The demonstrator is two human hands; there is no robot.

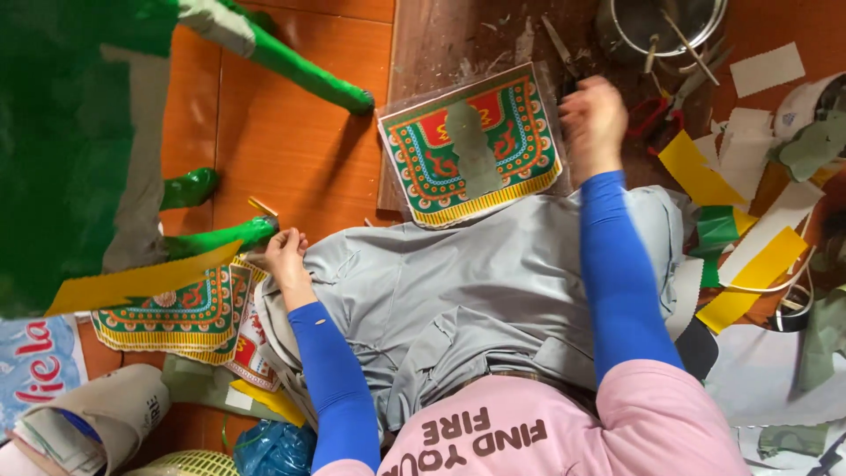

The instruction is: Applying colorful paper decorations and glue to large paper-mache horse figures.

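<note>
I read step as paper-craft assembly, mid-glue by my guess. Left hand (284,249) at lap edge, fingers curled by green paper leg (225,236); grip unclear. Patterned paper panel (471,145) flat on wooden board (441,40). Right hand (592,119) raised beside panel, blurred, can't tell closure. Next needs hand down onto panel.

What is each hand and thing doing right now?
left hand: closed, pinching a small yellow paper piece
right hand: blurred, raised over the wooden board
patterned paper panel: lying flat on the board
green paper figure: beside the left hand
metal pot: open, sticks inside
</note>
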